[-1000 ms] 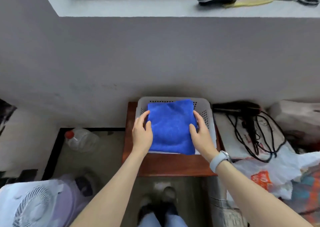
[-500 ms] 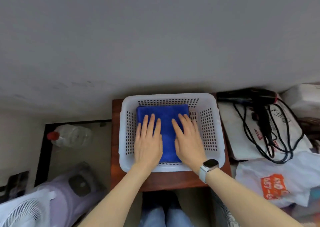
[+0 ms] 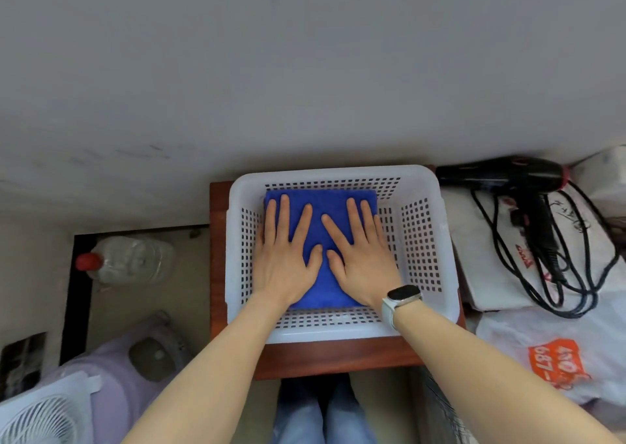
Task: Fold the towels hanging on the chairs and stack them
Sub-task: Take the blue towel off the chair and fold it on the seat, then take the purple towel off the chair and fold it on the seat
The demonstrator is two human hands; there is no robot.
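Blue terry, folded into a thick rectangle, the blue folded towel [image 3: 320, 213] lies flat on the floor of a white perforated plastic basket [image 3: 420, 240], toward its left side. The basket sits on a reddish-brown wooden tabletop [image 3: 338, 359] against a grey wall. The left hand [image 3: 288, 260] and right hand [image 3: 359, 257] rest palm-down side by side on the towel, fingers spread and flat; neither grip closes on anything. A white-strapped smartwatch [image 3: 401, 296] is on the right wrist. A black hair dryer [image 3: 501, 174] with a coiled cord lies just right of the basket.
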